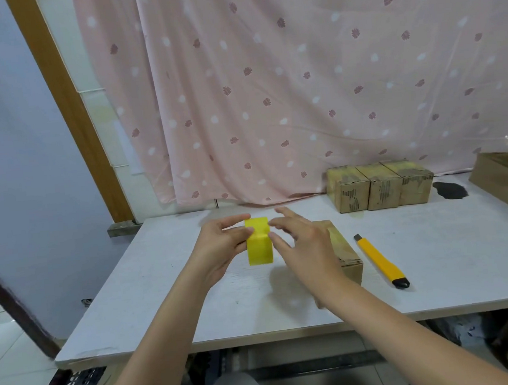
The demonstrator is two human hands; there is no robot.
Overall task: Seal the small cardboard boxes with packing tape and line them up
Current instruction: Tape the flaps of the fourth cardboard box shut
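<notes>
My left hand grips a yellow roll of packing tape, held above the white table near its middle. My right hand is beside the roll with fingers spread, fingertips at the roll's right edge near the tape end. Behind and under my right hand sits a small cardboard box, partly hidden by the hand and wrist. Three small cardboard boxes with tape on their tops stand side by side in a row at the back right of the table.
A yellow utility knife lies on the table right of the near box. A dark patch marks the table beside the row. A larger cardboard box stands at the far right. A pink curtain hangs behind the table.
</notes>
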